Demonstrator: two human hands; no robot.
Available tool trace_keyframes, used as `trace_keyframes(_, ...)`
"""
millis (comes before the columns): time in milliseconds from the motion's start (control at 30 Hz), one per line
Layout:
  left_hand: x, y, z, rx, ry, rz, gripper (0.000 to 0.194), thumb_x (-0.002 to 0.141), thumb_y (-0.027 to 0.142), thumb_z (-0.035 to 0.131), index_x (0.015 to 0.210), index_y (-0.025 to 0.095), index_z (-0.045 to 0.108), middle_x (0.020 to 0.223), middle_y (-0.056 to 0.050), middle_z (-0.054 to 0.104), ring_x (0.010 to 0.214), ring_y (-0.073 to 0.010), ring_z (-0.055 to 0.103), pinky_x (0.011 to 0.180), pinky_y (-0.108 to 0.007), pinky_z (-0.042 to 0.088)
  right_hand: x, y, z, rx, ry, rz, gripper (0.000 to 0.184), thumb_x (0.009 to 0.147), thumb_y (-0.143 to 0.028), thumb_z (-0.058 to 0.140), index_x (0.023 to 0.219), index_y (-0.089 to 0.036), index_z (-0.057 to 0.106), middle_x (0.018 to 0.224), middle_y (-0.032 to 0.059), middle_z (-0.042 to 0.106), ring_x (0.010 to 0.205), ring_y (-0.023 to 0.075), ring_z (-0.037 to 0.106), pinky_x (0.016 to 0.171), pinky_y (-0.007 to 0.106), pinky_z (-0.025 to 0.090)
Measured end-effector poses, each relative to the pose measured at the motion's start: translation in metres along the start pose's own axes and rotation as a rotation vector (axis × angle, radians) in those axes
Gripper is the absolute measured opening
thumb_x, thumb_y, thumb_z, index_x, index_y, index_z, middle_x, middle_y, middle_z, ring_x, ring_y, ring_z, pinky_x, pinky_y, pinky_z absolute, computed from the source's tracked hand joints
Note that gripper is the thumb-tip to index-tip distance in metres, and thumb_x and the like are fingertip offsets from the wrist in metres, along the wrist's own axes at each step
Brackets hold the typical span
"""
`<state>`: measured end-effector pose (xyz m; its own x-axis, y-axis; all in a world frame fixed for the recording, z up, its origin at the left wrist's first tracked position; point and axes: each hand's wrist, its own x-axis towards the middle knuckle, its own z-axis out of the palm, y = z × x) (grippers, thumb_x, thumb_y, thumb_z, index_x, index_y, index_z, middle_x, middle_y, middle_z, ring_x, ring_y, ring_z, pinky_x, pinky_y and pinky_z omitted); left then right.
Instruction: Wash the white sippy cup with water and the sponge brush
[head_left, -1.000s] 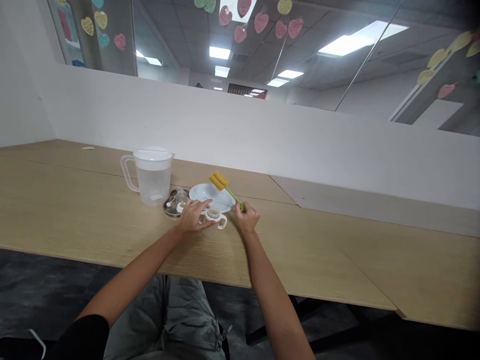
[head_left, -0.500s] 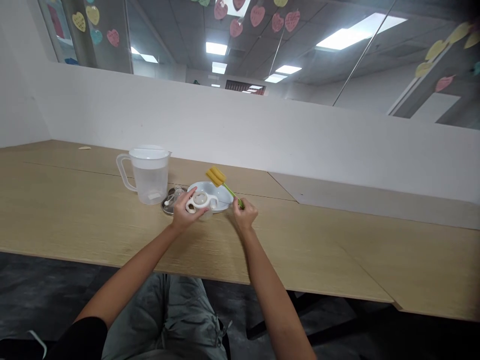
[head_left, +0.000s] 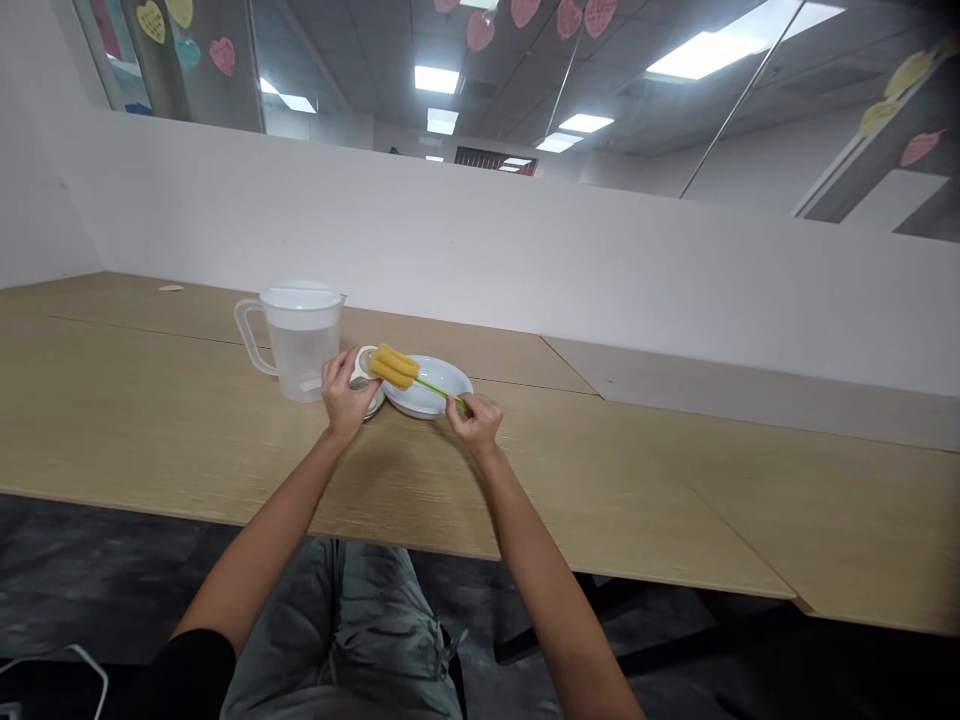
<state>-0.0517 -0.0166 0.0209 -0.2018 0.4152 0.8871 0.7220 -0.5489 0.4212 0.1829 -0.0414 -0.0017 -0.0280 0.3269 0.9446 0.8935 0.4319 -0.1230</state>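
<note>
My left hand (head_left: pixel 346 396) holds a white two-handled baby bottle fitting (head_left: pixel 366 368) upright, its lower part near the plate's left rim. My right hand (head_left: pixel 474 421) is shut on the thin green handle of a yellow sponge bottle brush (head_left: pixel 394 366). The sponge head lies directly in front of the white fitting, close to or touching it. Below the brush sits a shallow pale blue-white plate (head_left: pixel 432 388), its near part partly hidden by the brush handle.
A clear plastic measuring jug (head_left: pixel 297 348) with a white lid stands just left of my left hand. A light wood table (head_left: pixel 600 470) extends to both sides, with a small pale scrap (head_left: pixel 171 288) at its far left. A white partition runs behind it.
My left hand has lifted the white fitting and turned it upright. The sponge brush has swung left, its head now beside the fitting. The metal lid is no longer clearly visible.
</note>
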Motion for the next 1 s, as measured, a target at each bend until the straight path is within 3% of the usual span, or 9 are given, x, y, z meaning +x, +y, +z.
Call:
trace_keyframes(167,0.003,-0.01,-0.001,0.019,-0.058,0.147,0.04,0.081,0.038,0.065,0.117,0.02,0.063,0.112,-0.011,0.064,0.105,-0.026,0.058,0.097,-0.04,0.044,0.0,0.009,-0.001,-0.121,-0.012,-0.122,0.03,0.082,-0.039,0.052,0.062,-0.019,0.062,0.045,-0.0016,0.046,0.047,0.0101,0.04,0.053,0.024,0.03)
trace_keyframes(467,0.007,-0.017,-0.005,-0.004,-0.108,0.323,0.035,0.088,0.035,0.056,0.12,0.022,0.062,0.115,-0.011,0.065,0.109,-0.0256,0.059,0.097,-0.042,0.045,-0.002,0.002,-0.001,-0.196,0.045,-0.213,0.037,0.081,-0.04,0.054,0.05,-0.02,0.051,0.041,-0.003,0.04,0.046,0.0096,0.037,0.053,0.025,0.027)
trace_keyframes(567,0.005,-0.013,-0.007,-0.022,-0.141,0.427,0.036,0.091,0.032,0.049,0.124,0.02,0.06,0.117,-0.012,0.065,0.111,-0.0248,0.058,0.098,-0.041,0.045,-0.001,-0.003,-0.003,-0.21,0.034,-0.214,0.039,0.081,-0.041,0.054,0.049,-0.02,0.048,0.042,-0.0028,0.04,0.047,0.0098,0.037,0.053,0.026,0.027)
trace_keyframes(733,-0.006,0.005,-0.003,-0.031,-0.292,0.605,0.035,0.094,0.028,0.042,0.123,0.02,0.06,0.116,-0.012,0.066,0.11,-0.0224,0.06,0.097,-0.038,0.047,-0.002,-0.017,-0.001,-0.191,-0.013,-0.221,0.036,0.082,-0.041,0.055,0.053,-0.021,0.05,0.046,-0.002,0.043,0.05,0.0106,0.04,0.055,0.026,0.029)
trace_keyframes(833,-0.007,0.008,-0.002,-0.032,-0.252,0.611,0.034,0.094,0.024,0.043,0.123,0.021,0.06,0.116,-0.011,0.066,0.109,-0.0218,0.06,0.097,-0.038,0.046,-0.001,-0.017,-0.001,-0.193,0.01,-0.202,0.035,0.082,-0.041,0.055,0.054,-0.021,0.05,0.047,-0.0016,0.044,0.05,0.0109,0.04,0.055,0.027,0.028)
trace_keyframes(1000,0.003,-0.007,-0.006,-0.007,-0.172,0.48,0.038,0.09,0.023,0.048,0.126,0.022,0.059,0.119,-0.011,0.064,0.11,-0.0243,0.058,0.098,-0.041,0.044,0.003,-0.005,-0.005,-0.204,0.036,-0.163,0.04,0.08,-0.043,0.055,0.049,-0.021,0.043,0.043,-0.0019,0.04,0.048,0.0111,0.038,0.054,0.027,0.026)
